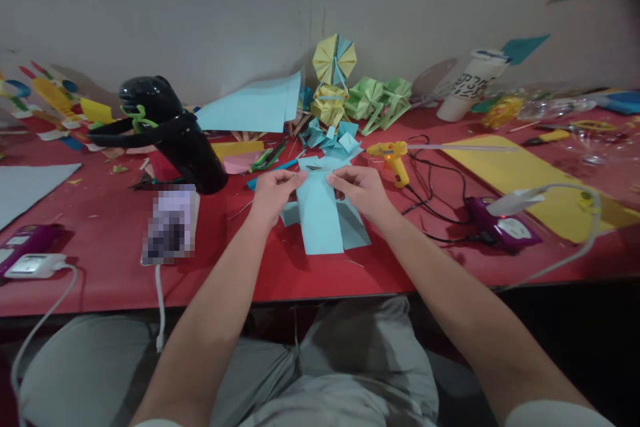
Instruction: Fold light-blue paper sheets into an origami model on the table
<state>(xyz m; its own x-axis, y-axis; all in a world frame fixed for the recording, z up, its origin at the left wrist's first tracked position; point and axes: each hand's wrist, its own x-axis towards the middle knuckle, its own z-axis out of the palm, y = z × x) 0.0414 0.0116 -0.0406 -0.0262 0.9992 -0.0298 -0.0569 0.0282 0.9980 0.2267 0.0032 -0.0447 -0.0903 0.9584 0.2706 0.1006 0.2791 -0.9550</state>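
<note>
A light blue strip of paper (320, 217) hangs between my two hands above the red table. My left hand (275, 192) pinches its left edge near the top, thumb and fingers closed. On the opposite edge, my right hand (359, 188) pinches the same strip. Under it lies another light blue paper piece (356, 230), partly covered. Just beyond my hands sits a heap of small folded blue paper pieces (333, 139). A yellow hot glue gun (394, 161) rests to the right of my right hand.
Folded yellow and green paper shapes (333, 97) stand by the wall. At left are a black tumbler (193, 153) and a phone (171, 223) on a cable. A purple power strip (505, 225), glue gun cord and yellow sheet (540, 193) lie at right. The table's edge (330, 297) is near me.
</note>
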